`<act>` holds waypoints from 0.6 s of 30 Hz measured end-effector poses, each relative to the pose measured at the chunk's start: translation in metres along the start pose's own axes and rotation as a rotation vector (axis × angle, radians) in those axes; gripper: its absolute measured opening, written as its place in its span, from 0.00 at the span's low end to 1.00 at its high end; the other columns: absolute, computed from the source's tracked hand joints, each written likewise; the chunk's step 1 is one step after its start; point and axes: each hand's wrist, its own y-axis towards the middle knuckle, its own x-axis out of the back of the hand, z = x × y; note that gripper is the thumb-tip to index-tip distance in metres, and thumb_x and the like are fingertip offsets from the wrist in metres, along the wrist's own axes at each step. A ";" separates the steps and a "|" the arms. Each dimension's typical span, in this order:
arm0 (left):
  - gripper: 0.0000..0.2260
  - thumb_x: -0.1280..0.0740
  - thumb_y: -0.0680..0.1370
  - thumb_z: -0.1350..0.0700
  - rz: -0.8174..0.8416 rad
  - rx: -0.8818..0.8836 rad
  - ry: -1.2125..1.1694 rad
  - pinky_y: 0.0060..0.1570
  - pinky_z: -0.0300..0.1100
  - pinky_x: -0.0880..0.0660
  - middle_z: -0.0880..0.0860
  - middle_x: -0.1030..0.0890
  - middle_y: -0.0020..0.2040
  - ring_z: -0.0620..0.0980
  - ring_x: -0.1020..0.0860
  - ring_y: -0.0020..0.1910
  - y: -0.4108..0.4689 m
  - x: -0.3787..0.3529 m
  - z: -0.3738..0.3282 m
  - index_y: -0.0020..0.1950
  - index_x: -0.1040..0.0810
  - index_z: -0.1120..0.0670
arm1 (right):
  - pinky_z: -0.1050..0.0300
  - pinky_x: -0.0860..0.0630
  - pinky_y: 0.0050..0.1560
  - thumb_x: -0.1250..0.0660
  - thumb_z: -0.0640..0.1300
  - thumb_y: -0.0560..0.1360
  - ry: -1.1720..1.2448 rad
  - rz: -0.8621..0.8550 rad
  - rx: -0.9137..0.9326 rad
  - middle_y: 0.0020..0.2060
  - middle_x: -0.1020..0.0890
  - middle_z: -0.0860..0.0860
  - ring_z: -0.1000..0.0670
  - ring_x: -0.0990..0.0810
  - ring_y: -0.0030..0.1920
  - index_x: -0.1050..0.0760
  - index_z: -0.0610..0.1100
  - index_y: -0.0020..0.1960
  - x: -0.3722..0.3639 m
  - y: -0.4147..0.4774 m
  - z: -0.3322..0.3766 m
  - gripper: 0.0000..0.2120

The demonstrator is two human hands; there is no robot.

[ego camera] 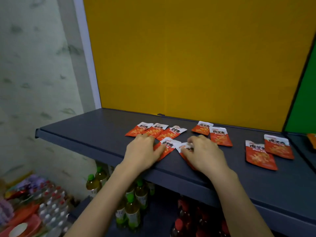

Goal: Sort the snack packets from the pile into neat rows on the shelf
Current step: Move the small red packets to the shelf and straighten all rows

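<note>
Several red-and-white snack packets lie flat on the dark grey shelf (89, 127). Three overlap in a row at the back (154, 130), two sit behind my right hand (220, 135), and two lie apart at the right (259, 155). My left hand (142, 151) rests palm down on the shelf, its fingers pressing the edge of one front packet (168, 145). My right hand (204, 153) covers another front packet (183, 147), fingertips pinching its white top edge.
A yellow panel (196, 57) backs the shelf, with a green panel (306, 103) at the right. Below the shelf stand green-capped drink bottles (131, 209) and red bottles (186, 219). Wrapped bottles and mixed goods (34, 207) crowd the lower left.
</note>
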 end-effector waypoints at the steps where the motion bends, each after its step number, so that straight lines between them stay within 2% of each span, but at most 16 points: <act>1: 0.22 0.42 0.75 0.38 0.028 0.003 0.001 0.53 0.47 0.29 0.53 0.24 0.58 0.53 0.28 0.60 0.007 -0.003 -0.002 0.53 0.23 0.55 | 0.52 0.29 0.55 0.41 0.56 0.77 -0.041 0.031 -0.018 0.61 0.27 0.47 0.44 0.29 0.63 0.29 0.45 0.63 -0.001 0.001 -0.001 0.20; 4: 0.26 0.37 0.70 0.33 0.086 0.032 -0.054 0.50 0.47 0.28 0.53 0.22 0.54 0.54 0.25 0.55 0.027 -0.011 0.000 0.49 0.24 0.55 | 0.52 0.29 0.58 0.39 0.57 0.76 -0.044 0.035 -0.073 0.61 0.25 0.48 0.46 0.29 0.63 0.29 0.46 0.64 -0.006 0.006 -0.006 0.22; 7: 0.26 0.32 0.66 0.33 0.207 0.058 -0.201 0.46 0.47 0.29 0.53 0.21 0.49 0.54 0.23 0.50 0.042 -0.014 0.007 0.46 0.28 0.55 | 0.52 0.31 0.59 0.36 0.57 0.74 0.004 0.034 -0.144 0.62 0.26 0.49 0.46 0.29 0.65 0.32 0.47 0.66 -0.006 0.008 -0.007 0.24; 11: 0.22 0.30 0.68 0.38 0.316 -0.055 -0.253 0.46 0.46 0.32 0.54 0.24 0.53 0.55 0.26 0.53 0.050 -0.012 0.019 0.45 0.35 0.53 | 0.56 0.36 0.61 0.34 0.55 0.73 0.020 0.073 -0.217 0.67 0.29 0.50 0.48 0.33 0.68 0.38 0.48 0.70 0.003 0.011 -0.003 0.29; 14: 0.21 0.29 0.69 0.43 0.279 -0.119 -0.394 0.50 0.48 0.28 0.53 0.23 0.53 0.55 0.25 0.54 0.053 -0.003 0.033 0.50 0.33 0.55 | 0.58 0.33 0.57 0.31 0.54 0.72 0.071 0.120 -0.286 0.65 0.27 0.49 0.48 0.29 0.65 0.35 0.48 0.68 0.009 0.016 0.004 0.28; 16: 0.22 0.28 0.69 0.45 0.175 -0.092 -0.494 0.52 0.48 0.26 0.53 0.22 0.53 0.54 0.23 0.53 0.063 0.005 0.050 0.53 0.31 0.56 | 0.58 0.31 0.55 0.30 0.52 0.71 0.160 0.124 -0.301 0.62 0.25 0.49 0.48 0.27 0.60 0.34 0.48 0.66 0.009 0.023 0.013 0.27; 18: 0.22 0.27 0.68 0.45 0.103 -0.026 -0.566 0.54 0.51 0.25 0.55 0.20 0.53 0.56 0.22 0.53 0.081 0.010 0.069 0.54 0.29 0.57 | 0.59 0.32 0.50 0.30 0.51 0.72 0.246 0.054 -0.286 0.59 0.24 0.49 0.49 0.26 0.57 0.33 0.47 0.66 0.004 0.034 0.027 0.25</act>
